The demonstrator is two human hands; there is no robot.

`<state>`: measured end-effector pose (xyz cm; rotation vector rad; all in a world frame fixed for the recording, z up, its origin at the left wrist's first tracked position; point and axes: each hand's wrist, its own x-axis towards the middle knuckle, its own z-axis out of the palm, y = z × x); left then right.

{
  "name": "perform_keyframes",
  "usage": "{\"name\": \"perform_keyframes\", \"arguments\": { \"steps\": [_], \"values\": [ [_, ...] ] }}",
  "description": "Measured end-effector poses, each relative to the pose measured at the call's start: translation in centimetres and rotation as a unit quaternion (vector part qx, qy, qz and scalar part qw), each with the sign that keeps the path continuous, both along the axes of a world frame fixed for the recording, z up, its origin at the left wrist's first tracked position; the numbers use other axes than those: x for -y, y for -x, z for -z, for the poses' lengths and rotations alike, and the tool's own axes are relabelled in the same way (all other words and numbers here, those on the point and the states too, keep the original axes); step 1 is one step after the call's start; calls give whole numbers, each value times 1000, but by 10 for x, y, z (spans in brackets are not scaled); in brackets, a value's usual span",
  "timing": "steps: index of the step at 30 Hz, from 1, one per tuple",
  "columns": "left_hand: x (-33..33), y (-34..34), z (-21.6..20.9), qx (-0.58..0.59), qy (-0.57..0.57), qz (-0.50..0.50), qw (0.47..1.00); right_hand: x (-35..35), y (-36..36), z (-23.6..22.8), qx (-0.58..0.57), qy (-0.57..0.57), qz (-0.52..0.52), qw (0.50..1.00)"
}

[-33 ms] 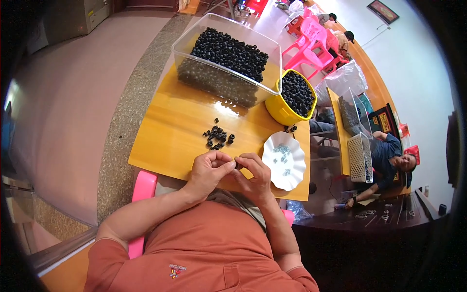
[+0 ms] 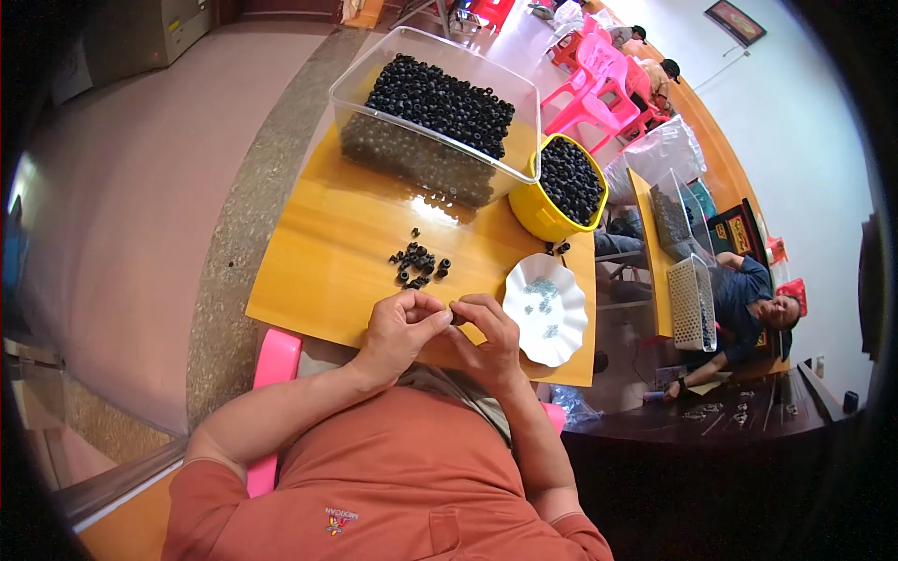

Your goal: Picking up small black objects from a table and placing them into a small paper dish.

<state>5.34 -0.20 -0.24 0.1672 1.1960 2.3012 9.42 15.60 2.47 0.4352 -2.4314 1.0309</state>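
Both hands meet at the near edge of the wooden table, fingertips almost touching. Between them is a small black part (image 2: 456, 319), mostly covered by the fingers. My left hand (image 2: 400, 338) pinches it with thumb and forefinger, and my right hand (image 2: 491, 338) is closed on its other side. Just beyond the left hand lies a loose pile of small black ring-shaped parts (image 2: 418, 262). Close to the right hand stands a white scalloped dish (image 2: 566, 323) holding tiny clear bluish pieces (image 2: 541, 297).
A large clear plastic bin (image 2: 426, 122) full of black parts stands at the table's far side. Beside it is a yellow tub (image 2: 543, 220) of similar parts. To the right, a co-worker (image 2: 748, 294) sits by a white perforated basket (image 2: 692, 309). Pink chairs (image 2: 599, 79) stand farther back.
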Motion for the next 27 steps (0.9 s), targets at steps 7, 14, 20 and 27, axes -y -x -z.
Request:
{"name": "perform_keyframes", "arguments": {
  "steps": [7,14,20,27],
  "values": [
    [-2,-3,-4,21,2,-5,1000,-12,3,-15,4,8,25,1000],
    [-2,-5,3,-25,46,7,999,-97,46,-59,-24,-80,172,982],
    [-2,-7,5,-36,60,14,997,-163,104,-81,-49,-144,214,965],
    [-5,-7,6,-38,39,12,998,-175,121,-86,-103,-180,281,937]
  ]
}}
